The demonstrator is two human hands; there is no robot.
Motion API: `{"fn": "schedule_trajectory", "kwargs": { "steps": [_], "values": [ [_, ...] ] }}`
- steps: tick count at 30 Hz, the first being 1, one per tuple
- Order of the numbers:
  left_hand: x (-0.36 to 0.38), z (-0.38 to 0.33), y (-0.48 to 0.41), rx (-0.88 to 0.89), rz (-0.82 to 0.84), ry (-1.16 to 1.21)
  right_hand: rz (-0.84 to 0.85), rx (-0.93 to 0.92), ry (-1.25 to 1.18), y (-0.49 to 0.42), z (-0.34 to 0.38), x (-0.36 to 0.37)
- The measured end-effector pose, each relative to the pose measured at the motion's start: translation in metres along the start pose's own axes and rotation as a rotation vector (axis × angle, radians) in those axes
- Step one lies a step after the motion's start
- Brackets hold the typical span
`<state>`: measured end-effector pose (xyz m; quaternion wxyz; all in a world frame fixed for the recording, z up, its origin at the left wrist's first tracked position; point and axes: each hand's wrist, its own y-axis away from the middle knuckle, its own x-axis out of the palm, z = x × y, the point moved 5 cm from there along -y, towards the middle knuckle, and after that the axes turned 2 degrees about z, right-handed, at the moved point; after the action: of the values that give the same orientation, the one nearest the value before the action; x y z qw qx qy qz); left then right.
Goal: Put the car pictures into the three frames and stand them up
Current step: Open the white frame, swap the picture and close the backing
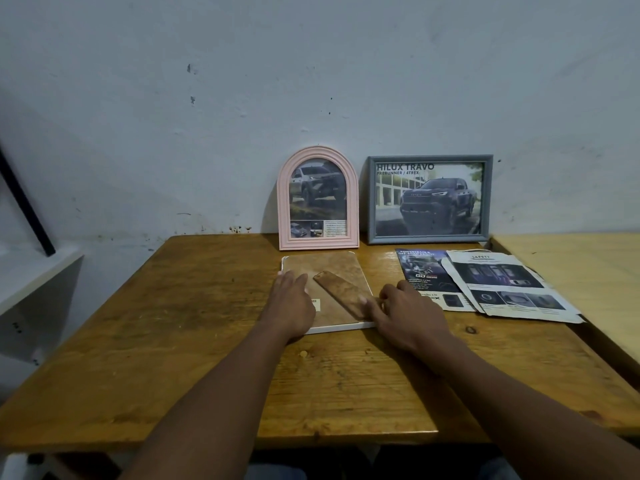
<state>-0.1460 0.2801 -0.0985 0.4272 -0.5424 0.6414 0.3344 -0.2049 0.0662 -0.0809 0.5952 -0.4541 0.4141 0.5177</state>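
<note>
The left hand (294,306) lies flat on the brown back of the white frame (332,266), near the frame's 8 o'clock corner. Its grip is spread: the fingers are straight, press down and hold nothing. The white frame lies face down in the middle of the surface (207,323), so I cannot see if a picture is inside. Its long side runs from 12 o'clock to 6 o'clock.

Across the back lies the stand leg (341,294), slanting from 11 o'clock to 5 o'clock. Its 5 o'clock end touches the thumb of the right hand (405,313), so I think the right hand is the nearer one to pull the leg out. That hand sits at the frame's 4 o'clock edge with bent fingers. I cannot tell if its grip pinches the leg or only touches it.

At 12 o'clock from the hands, the pink frame (352,209) stands up with a truck picture in it. Just at its 3 o'clock side stands the grey frame (429,158). Its picture says "HILUX TRAVO" and "PRERUNNER / 4TREX".

In front of the grey frame, flat on the surface, lies a dark leaflet (415,271) that says "POWERTRAIN & OFF-ROAD ABILITY" and "GD". A white sheet (502,289) headed "SAFETY" overlaps its right side.
</note>
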Motion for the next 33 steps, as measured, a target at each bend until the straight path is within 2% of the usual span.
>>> {"fn": "schedule_trajectory", "kwargs": {
  "steps": [5, 11, 13, 15, 19, 23, 27, 29, 33],
  "values": [
    [-0.005, -0.001, 0.004, 0.035, -0.023, 0.031, -0.062, 0.042, 0.058, -0.006, -0.010, -0.007],
    [-0.006, 0.002, 0.005, 0.032, -0.059, 0.112, -0.012, -0.087, -0.213, -0.030, 0.027, 0.000],
    [-0.006, 0.005, 0.005, 0.016, -0.086, 0.147, 0.017, -0.101, -0.250, -0.033, 0.037, 0.010],
    [-0.005, 0.007, 0.007, 0.006, -0.100, 0.164, -0.026, -0.104, -0.234, -0.036, 0.043, 0.014],
    [-0.005, 0.004, 0.007, 0.022, -0.097, 0.095, -0.107, -0.093, -0.093, -0.045, 0.046, 0.005],
    [-0.015, -0.003, -0.004, 0.014, -0.072, -0.001, -0.068, -0.088, -0.021, -0.055, 0.048, 0.010],
    [-0.012, -0.004, -0.013, 0.025, -0.088, -0.219, 0.034, -0.143, -0.083, -0.059, 0.048, 0.030],
    [-0.005, -0.003, -0.017, 0.047, -0.039, -0.272, 0.079, -0.150, -0.078, -0.062, 0.045, 0.034],
    [-0.001, -0.004, -0.023, 0.112, 0.074, -0.268, 0.032, -0.178, 0.009, -0.070, 0.048, 0.027]
  ]
}}
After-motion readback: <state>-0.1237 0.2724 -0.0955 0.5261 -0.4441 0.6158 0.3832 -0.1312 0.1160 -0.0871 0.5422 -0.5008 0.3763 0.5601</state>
